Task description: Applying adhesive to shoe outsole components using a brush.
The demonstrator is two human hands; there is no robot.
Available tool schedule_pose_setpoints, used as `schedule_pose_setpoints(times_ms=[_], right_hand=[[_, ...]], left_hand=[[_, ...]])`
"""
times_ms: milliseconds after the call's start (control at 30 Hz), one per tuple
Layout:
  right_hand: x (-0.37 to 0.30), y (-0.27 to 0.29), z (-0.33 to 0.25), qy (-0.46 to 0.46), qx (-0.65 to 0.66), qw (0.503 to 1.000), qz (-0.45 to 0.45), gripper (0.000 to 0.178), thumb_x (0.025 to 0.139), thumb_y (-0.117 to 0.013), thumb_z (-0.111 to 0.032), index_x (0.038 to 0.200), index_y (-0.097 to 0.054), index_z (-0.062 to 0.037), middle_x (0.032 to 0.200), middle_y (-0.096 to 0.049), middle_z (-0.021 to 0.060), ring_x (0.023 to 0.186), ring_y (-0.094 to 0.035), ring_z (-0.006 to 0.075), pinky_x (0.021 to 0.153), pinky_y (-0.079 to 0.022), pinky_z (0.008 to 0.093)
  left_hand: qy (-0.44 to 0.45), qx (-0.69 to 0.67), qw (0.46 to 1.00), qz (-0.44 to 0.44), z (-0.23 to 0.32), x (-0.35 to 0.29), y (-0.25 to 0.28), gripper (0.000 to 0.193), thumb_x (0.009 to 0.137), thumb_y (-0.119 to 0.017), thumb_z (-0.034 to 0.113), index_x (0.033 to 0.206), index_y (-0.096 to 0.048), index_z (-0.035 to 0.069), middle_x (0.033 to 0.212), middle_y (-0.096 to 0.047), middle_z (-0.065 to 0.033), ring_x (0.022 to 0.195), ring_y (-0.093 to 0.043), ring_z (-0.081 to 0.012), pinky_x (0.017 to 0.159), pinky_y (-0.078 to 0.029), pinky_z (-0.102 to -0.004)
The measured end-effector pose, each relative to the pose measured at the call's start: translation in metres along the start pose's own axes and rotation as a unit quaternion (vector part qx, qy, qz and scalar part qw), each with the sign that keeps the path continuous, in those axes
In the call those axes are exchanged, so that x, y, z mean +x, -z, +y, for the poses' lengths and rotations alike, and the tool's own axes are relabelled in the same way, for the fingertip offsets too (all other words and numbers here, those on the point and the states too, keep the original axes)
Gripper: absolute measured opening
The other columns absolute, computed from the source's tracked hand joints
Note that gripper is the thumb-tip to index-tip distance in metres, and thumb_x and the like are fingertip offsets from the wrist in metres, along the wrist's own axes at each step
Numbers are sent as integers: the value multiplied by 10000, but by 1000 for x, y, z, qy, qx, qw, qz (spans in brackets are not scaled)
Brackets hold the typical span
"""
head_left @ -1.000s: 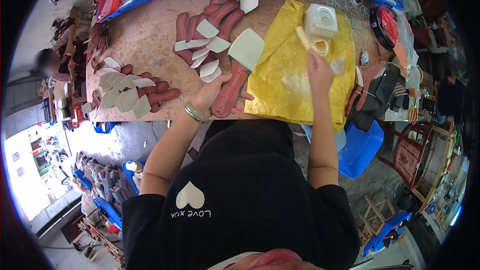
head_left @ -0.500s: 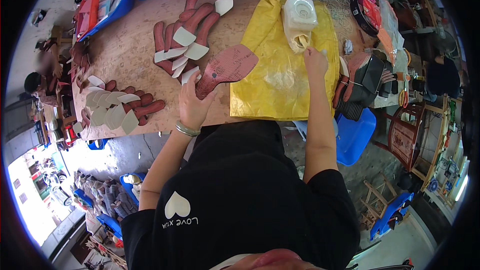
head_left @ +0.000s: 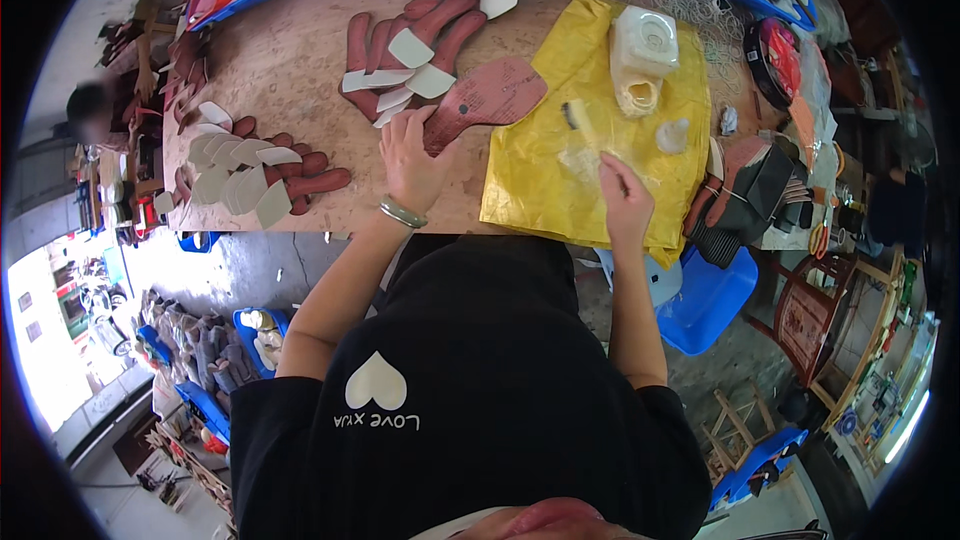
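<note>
Evidently, a brushing step is in hand at this bench, to judge by how the things are arranged. Near the centre of the frame, the left hand [head_left: 412, 165] grips the heel end of a reddish-brown, textured, shoe-shaped sole [head_left: 495, 95] between thumb and fingers, its broad forepart pointing to the upper right and overlapping, from where I stand, the left edge of a creased yellow plastic sheet [head_left: 520, 185]. Right of centre, the right hand [head_left: 627, 205] has its fingers pinched around the near end of a pale, flat brush-like tool [head_left: 583, 120], rather blurred, with a dark patch at its far end; whether it carries anything wet I cannot tell. The tool is apart from both the sole and the whitish translucent plastic jug [head_left: 640, 60] lying on the sheet, mouth toward the person. As I read it, the next move calls for a steady hold on the sole and a light, even stroke, with the left fingers kept off the broad surface. Above the left hand lies a loose heap of reddish-brown soles with cream flaps [head_left: 432, 25]; a fanned stack of similar pieces [head_left: 245, 175] sits at the left of the brown wooden table [head_left: 290, 60].
</note>
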State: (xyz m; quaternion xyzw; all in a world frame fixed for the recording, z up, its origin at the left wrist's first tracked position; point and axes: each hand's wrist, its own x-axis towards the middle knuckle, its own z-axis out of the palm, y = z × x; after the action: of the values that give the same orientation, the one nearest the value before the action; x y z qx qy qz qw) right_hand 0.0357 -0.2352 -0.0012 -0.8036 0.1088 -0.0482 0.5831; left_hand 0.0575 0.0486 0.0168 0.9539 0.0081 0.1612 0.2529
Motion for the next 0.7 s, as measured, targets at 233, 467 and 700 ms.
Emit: schedule_pose_setpoints(times_ms=[233, 467, 700], right_hand=[[-13, -21, -52, 137, -30, 982, -129, 167, 836, -650, -40, 995, -682, 2, 722, -620, 14, 613, -520, 58, 548, -418, 215], [25, -7, -41, 26, 15, 995, -90, 168, 825, -661, -38, 983, -694, 7, 707, -612, -31, 609, -486, 18, 529, -389, 184], [75, -7, -103, 118, -58, 957, -260, 158, 834, -655, -65, 975, -704, -13, 788, -658, 8, 689, -551, 34, 608, -428, 173]], left_hand=[[-7, -10, 1000, 16, -3, 0, 8, 505, 662, -763, 184, 1118, -575, 75, 1015, -545, -112, 962, -490, -303, 875, -392, -401], [-47, -69, 996, 1, -25, -2, 34, 504, 641, -791, 197, 1090, -604, 65, 1002, -549, -104, 964, -509, -292, 859, -425, -382], [-107, -138, 980, -95, -37, 5, 50, 536, 651, -798, 195, 1124, -592, 50, 1036, -545, -110, 983, -502, -287, 891, -413, -374]])
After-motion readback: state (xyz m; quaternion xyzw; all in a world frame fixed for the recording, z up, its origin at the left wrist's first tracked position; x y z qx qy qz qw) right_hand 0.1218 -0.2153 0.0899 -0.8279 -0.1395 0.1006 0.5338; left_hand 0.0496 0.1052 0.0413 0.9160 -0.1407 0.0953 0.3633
